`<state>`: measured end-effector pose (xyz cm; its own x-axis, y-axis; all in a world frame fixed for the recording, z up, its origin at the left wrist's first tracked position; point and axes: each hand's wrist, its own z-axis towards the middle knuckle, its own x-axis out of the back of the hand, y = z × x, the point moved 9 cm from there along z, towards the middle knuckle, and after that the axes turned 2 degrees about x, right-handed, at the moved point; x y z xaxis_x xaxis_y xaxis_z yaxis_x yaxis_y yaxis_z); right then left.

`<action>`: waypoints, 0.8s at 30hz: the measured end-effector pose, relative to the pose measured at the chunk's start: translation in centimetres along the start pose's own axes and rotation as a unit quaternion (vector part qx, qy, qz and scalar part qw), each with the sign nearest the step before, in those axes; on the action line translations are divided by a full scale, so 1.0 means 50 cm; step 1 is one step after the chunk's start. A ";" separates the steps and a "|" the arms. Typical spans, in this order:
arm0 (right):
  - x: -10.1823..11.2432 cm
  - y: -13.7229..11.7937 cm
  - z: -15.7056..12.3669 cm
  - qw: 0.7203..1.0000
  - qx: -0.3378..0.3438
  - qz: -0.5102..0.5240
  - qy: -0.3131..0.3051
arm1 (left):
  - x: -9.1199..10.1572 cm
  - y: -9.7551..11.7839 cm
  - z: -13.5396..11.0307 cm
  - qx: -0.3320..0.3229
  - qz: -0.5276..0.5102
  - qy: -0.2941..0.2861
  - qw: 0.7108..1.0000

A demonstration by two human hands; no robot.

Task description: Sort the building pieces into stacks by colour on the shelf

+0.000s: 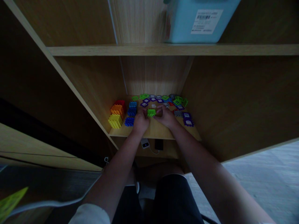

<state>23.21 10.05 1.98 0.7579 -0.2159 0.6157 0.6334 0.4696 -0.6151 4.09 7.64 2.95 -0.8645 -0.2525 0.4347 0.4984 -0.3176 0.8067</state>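
Between my two hands sits a small stack of green interlocking plastic tiles (pixel 151 113) on the wooden shelf. My left hand (pixel 141 120) has its fingers closed against the stack's left side. From the right, my right hand (pixel 165 115) grips the other side with thumb and fingers. Left of my left hand stand blue tile stacks (pixel 132 112), and beyond them yellow (pixel 115 121), orange (pixel 117 110) and red (pixel 120 105) ones. Loose purple tiles (pixel 144 103), green tiles (pixel 178 100) and grey tiles (pixel 178 114) lie behind and to the right of my hands.
An upper shelf board (pixel 149 49) carries a light blue bin (pixel 196 23) with a label. On the shelf below my hands are a white device (pixel 145 143) with a cable and a black flat object (pixel 159 144). Cabinet walls close in on both sides.
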 end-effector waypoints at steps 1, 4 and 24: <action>0.000 -0.001 0.000 1.000 -0.002 -0.001 -0.003 | 0.000 -0.001 0.000 0.002 -0.001 -0.001 1.000; 0.001 -0.004 0.000 1.000 -0.004 -0.004 -0.011 | -0.001 0.001 0.000 -0.002 -0.006 -0.003 1.000; 0.046 -0.017 -0.004 0.990 -0.012 -0.111 0.082 | 0.003 0.006 0.001 0.009 0.017 0.003 1.000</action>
<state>24.45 9.00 3.82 0.6131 -0.4494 0.6497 0.7896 0.3742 -0.4863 4.10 7.56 3.28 -0.8471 -0.2675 0.4592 0.5255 -0.2932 0.7987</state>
